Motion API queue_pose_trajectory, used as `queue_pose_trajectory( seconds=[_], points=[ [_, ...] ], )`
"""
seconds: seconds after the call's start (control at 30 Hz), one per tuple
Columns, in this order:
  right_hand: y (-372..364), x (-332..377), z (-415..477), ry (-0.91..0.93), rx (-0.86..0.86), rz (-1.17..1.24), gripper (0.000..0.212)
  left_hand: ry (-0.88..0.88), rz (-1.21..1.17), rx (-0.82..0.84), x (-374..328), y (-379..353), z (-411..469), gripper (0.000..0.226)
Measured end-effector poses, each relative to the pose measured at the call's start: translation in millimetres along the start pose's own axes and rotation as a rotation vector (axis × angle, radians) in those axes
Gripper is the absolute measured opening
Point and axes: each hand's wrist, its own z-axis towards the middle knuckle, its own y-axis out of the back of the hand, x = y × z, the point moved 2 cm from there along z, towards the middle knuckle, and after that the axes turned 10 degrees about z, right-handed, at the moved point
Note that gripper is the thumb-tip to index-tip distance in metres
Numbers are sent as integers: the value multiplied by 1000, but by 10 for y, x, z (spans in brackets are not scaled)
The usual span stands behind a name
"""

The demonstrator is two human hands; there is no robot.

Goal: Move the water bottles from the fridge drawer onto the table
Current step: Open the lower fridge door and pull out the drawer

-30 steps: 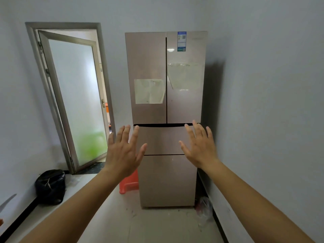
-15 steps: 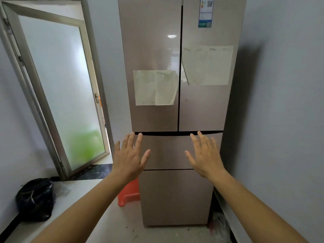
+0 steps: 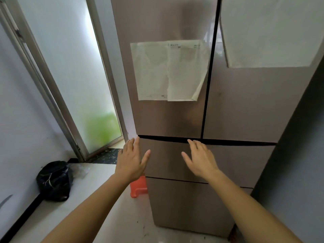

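Two empty hands at the shut fridge drawer (image 3: 242, 165).
Left hand (image 3: 131, 159) and right hand (image 3: 200, 159) spread wide; next, probably hook the edge above them, pull.

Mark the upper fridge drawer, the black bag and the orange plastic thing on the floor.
upper fridge drawer (image 3: 242, 163), head view, bare right part of its front panel.
black bag (image 3: 54, 181), head view, middle of its crumpled side.
orange plastic thing (image 3: 138, 189), head view, its visible corner.
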Motion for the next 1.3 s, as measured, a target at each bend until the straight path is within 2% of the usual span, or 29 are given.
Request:
queue_pose_trajectory(
  seconds=[0.13,0.27,0.4,0.5,0.6,0.77,0.83,0.93,1.03,1.17,1.23,1.3],
  points=[
    [-373,-13,410,20,109,-30,66,11,-48,45,147,-294,432,81],
    [-637,-14,713,-1,148,-55,68,115,-285,139,292,-622,873,81],
    [-873,-33,906,-39,177,-132,76,165,-698,148,340,-879,1246,43],
    [-1004,-74,971,-89,72,-97,82,225,-873,325,338,-1093,1386,62],
    [-1132,-95,960,-127,10,-49,79,254,-861,286,391,-1295,1448,65],
    [-1193,25,980,-196,-90,-26,71,121,-789,279,519,-1334,1623,64],
    [-1203,77,894,-211,-157,-7,62,131,-752,270,582,-1353,1598,56],
    [-1239,102,578,-172,-232,-37,53,192,-804,275,617,-1379,1299,59],
    [-1207,98,330,-133,-227,-39,54,181,-822,282,625,-1336,929,52],
    [-1091,113,110,-123,-156,-26,60,175,-776,388,585,-1169,610,94],
    [-1011,136,-51,-128,-124,-1,64,164,-787,417,556,-1112,425,89],
    [-939,149,-266,-138,-85,35,69,139,-808,423,503,-1014,175,68]
  ],
)
